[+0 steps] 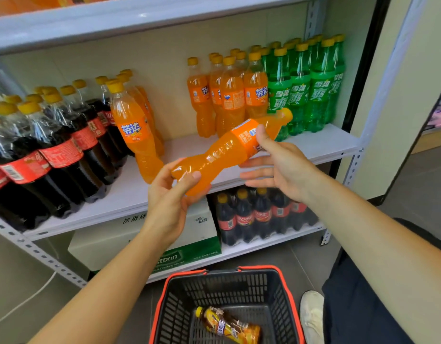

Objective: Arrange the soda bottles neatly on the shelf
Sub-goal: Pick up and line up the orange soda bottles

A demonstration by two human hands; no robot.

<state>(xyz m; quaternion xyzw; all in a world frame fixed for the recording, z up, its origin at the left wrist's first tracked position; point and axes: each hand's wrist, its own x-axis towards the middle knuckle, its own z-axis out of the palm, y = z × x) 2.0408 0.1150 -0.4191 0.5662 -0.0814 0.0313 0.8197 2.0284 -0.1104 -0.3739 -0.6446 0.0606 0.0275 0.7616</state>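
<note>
- Before the middle shelf (321, 142), a person holds an orange soda bottle (229, 150) almost on its side in the air. Its cap points toward 2 o'clock and its base toward 8 o'clock, just off the shelf's front edge.
- The left hand (174, 192) takes the base. Its grip is wrapped round the bottom of the bottle, thumb across the near side and fingers curled beneath, and it appears to carry the weight.
- The right hand (279, 167) meets the bottle at the label. Its grip is spread, with the fingers straight and fanned toward 9 o'clock below the bottle and only the thumb lying on the label. This reads as a steadying or turning touch rather than a hold, probably to bring the bottle upright.
- Bare shelf board lies at 12 o'clock from the bottle, between the leaning orange bottles (132, 127) at 10 o'clock and the upright orange row (229, 95) at 1 o'clock. That gap is the likely destination.
- Green bottles (301, 90) stand at 2 o'clock, tight against the orange row, and cola bottles (53, 150) crowd 9 o'clock. The stock is grouped by colour, which would explain steering this bottle toward the middle.
- On the floor at 6 o'clock, a basket (284, 294) holds one yellow-capped bottle (229, 324) lying on its side.
</note>
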